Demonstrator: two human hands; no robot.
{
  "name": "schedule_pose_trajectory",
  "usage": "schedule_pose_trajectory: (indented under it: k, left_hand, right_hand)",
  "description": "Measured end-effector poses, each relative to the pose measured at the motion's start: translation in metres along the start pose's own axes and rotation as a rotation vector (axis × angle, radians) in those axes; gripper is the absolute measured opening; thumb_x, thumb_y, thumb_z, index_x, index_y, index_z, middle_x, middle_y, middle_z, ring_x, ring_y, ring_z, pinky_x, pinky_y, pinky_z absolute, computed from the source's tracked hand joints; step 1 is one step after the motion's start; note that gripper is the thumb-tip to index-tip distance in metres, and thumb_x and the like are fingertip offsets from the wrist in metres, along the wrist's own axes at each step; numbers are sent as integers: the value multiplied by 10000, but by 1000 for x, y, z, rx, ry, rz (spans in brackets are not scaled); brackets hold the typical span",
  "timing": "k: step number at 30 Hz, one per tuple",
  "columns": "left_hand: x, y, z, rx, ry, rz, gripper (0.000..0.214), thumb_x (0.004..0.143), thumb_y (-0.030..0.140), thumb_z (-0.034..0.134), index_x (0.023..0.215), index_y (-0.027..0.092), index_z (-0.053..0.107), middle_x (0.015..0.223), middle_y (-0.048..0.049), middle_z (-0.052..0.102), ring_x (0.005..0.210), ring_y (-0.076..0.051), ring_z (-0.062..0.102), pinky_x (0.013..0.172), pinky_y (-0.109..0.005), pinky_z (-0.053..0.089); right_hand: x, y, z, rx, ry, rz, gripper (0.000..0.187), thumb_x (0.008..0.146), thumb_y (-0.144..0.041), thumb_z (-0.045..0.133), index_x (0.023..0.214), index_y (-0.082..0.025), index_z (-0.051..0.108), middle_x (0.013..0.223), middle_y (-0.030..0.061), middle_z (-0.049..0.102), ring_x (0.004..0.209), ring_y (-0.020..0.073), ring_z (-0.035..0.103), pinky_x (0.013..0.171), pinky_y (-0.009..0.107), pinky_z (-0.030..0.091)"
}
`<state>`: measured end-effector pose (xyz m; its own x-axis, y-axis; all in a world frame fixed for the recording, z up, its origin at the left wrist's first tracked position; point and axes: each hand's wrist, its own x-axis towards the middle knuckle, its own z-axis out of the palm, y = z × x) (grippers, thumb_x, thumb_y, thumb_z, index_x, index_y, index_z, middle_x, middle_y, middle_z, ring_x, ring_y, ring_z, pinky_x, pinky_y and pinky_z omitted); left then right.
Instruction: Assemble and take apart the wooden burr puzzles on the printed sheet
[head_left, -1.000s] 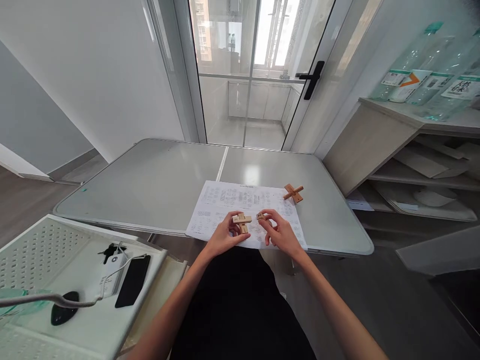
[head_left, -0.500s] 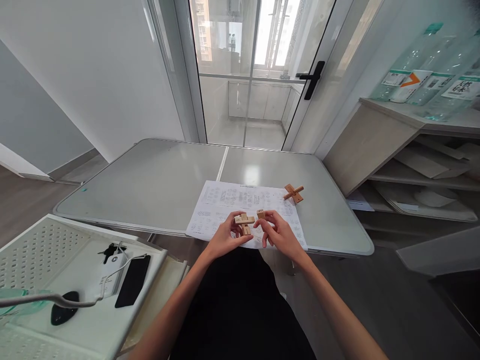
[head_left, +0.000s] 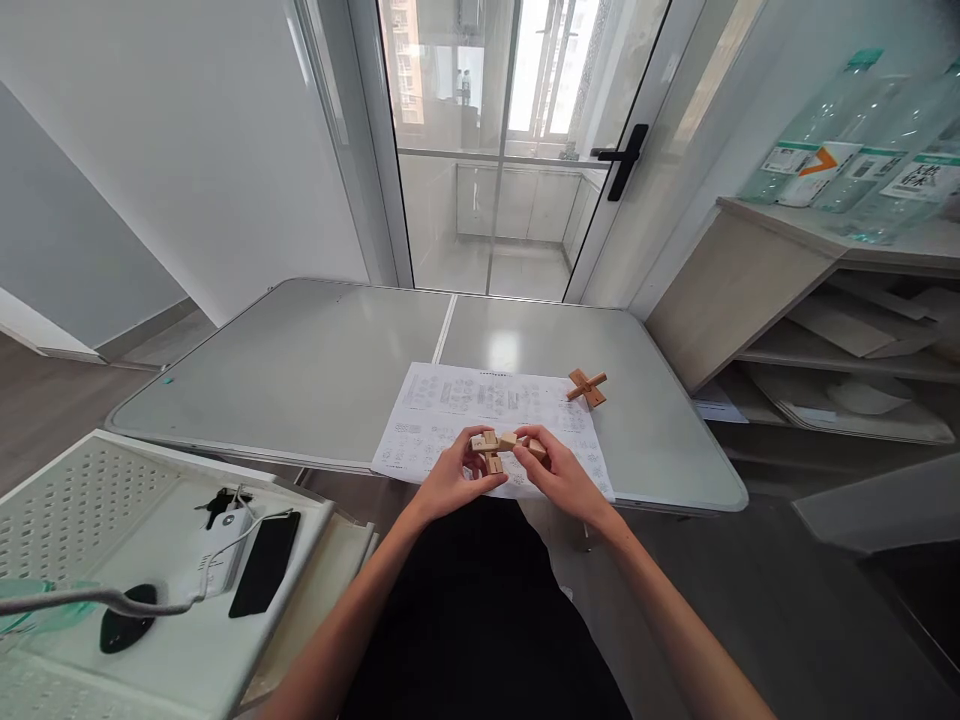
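Grey-topped table, set against a glazed door. Left hand grips interlocked wooden puzzle pieces above a printed sheet; right hand pinches a wooden block close beside them, contact unclear. Outward: brown wooden cross at sheet's far right corner; black smartphone, well left.

Beyond our hands we see a glazed door with a bright window behind, a white wall to their left, wood-toned shelving to their right.
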<state>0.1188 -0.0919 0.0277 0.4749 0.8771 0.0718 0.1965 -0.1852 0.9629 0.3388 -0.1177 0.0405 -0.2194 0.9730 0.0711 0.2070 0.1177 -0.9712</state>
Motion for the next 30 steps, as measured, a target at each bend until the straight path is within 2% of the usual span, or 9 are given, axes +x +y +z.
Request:
schedule_pose_trajectory:
  k: [4,8,13,22,30]
  left_hand:
    - [0,-1,0,-8,1,7,630,858,392,812,1380,257,486,979,-8,668,806,-150,610,785,-318,525]
    - [0,-2,0,-8,1,7,632,862,404,808,1384,259,484,1017,-16,674,816,-153,618,790,-329,533]
    - [0,-2,0,-12,5,3,642,859,408,813,1390,255,487,1069,-34,683,836,-155,631,806,-336,540]
    - [-3,0,5,4,-17,3,626,869,411,803,1384,259,482,1036,-31,692,857,-175,658,811,-346,539]
    - [-1,6,10,-17,-10,3,615,849,416,816,1355,258,506,1021,-25,680,846,-171,651,800,-337,534]
  right_hand:
    - [-1,-1,3,-7,-52,1,363,1043,-551,520,1217,-235,563,709,-58,494,552,124,460,537,272,384]
    - [1,2,5,37,-34,-3,336,1038,-551,526,1182,-248,521,859,-26,616,533,110,529,542,280,422]
    - [2,1,2,31,-58,-24,300,1053,-531,502,1143,-247,536,885,-12,657,524,105,518,561,286,432]
    - [2,-7,4,-22,-91,-39,325,1044,-551,523,1142,-249,590,805,-17,636,565,137,528,589,295,440]
    - [3,-11,3,-49,-22,-20,380,1035,-604,514,1053,-241,625,709,-36,592,530,136,481,559,285,405]
